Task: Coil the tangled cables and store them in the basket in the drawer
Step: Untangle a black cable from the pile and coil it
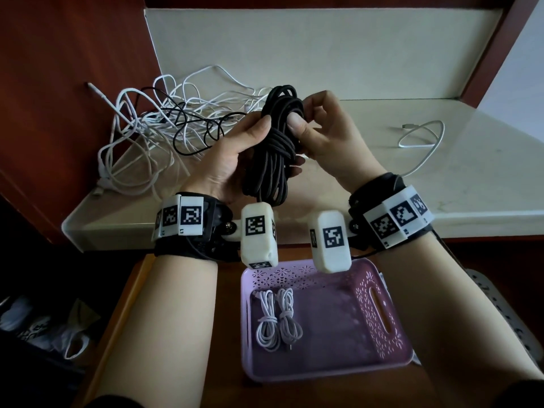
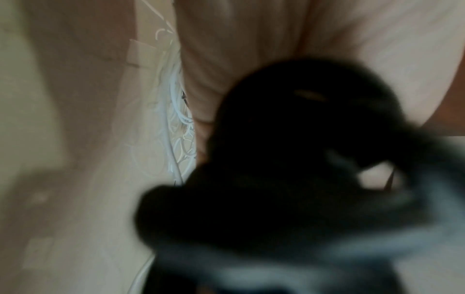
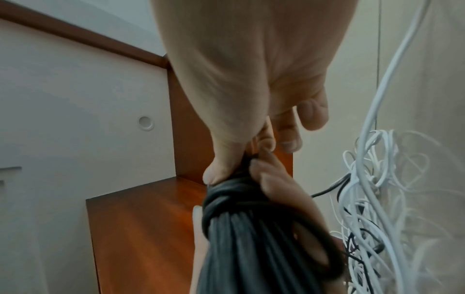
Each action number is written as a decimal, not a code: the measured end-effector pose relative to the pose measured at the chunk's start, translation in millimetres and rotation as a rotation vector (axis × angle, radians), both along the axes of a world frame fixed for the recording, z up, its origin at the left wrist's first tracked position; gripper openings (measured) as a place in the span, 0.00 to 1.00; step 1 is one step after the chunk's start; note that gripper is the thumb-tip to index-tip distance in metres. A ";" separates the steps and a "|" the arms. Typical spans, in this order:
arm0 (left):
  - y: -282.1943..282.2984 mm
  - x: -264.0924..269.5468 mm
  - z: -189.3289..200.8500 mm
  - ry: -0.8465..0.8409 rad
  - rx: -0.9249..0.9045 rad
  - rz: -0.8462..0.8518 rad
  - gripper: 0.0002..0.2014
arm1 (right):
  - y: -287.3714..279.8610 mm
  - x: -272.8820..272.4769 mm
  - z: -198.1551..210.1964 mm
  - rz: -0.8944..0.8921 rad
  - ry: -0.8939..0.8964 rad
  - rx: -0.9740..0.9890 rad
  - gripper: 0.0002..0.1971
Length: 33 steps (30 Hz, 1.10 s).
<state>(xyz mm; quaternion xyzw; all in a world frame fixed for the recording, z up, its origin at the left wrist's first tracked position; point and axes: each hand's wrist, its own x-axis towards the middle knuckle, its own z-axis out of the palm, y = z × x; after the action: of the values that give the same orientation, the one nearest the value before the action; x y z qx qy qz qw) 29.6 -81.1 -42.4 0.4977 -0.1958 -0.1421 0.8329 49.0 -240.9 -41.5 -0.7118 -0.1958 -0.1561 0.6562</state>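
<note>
A thick black cable coil (image 1: 276, 145), wrapped round its middle, hangs upright above the countertop between both hands. My left hand (image 1: 235, 154) grips its middle from the left, thumb on the front. My right hand (image 1: 312, 125) pinches the upper loops with thumb and forefinger. The coil (image 3: 241, 228) fills the lower right wrist view; in the left wrist view it is a dark blur (image 2: 289, 169). A tangle of white and thin black cables (image 1: 164, 125) lies on the counter to the left. The lilac basket (image 1: 379, 313) sits in the open drawer below, holding two coiled white cables (image 1: 278, 319).
A loose white cable (image 1: 424, 136) lies on the counter to the right. The white countertop (image 1: 382, 187) is bounded by a red-brown wooden wall (image 1: 73, 69) on the left. The wooden drawer (image 1: 129, 304) is open beneath its front edge. Bags sit on the floor at lower left.
</note>
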 end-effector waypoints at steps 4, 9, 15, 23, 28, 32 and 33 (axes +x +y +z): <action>-6.6 8.6 -1.0 -0.054 -0.016 0.091 0.12 | 6.8 1.9 -1.2 -0.093 0.040 -0.118 0.10; -15.3 14.5 -2.6 -0.185 0.088 0.220 0.11 | 14.7 -1.5 -2.0 0.096 0.216 -0.013 0.26; -7.3 15.0 5.4 -0.258 0.302 0.296 0.13 | 4.2 -1.7 -6.2 0.235 0.174 0.049 0.31; 3.2 20.8 5.5 -0.646 0.730 0.459 0.03 | 1.1 -10.2 3.2 0.268 0.268 0.130 0.24; 10.2 20.0 7.4 -0.599 0.716 0.462 0.08 | 6.0 -18.8 6.7 0.361 0.295 0.105 0.12; 22.0 19.9 9.4 -0.595 0.627 0.427 0.07 | 3.2 -22.4 12.2 0.391 0.423 0.098 0.16; 24.2 20.1 9.5 -0.600 0.611 0.420 0.07 | 2.1 -23.4 13.0 0.401 0.442 0.083 0.18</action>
<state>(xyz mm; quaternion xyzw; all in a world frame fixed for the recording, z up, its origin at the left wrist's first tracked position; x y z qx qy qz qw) 49.7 -56.9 -32.9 0.7677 -0.2721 0.1284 0.5658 25.6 -238.9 -28.4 -0.6482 -0.1784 0.1276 0.7292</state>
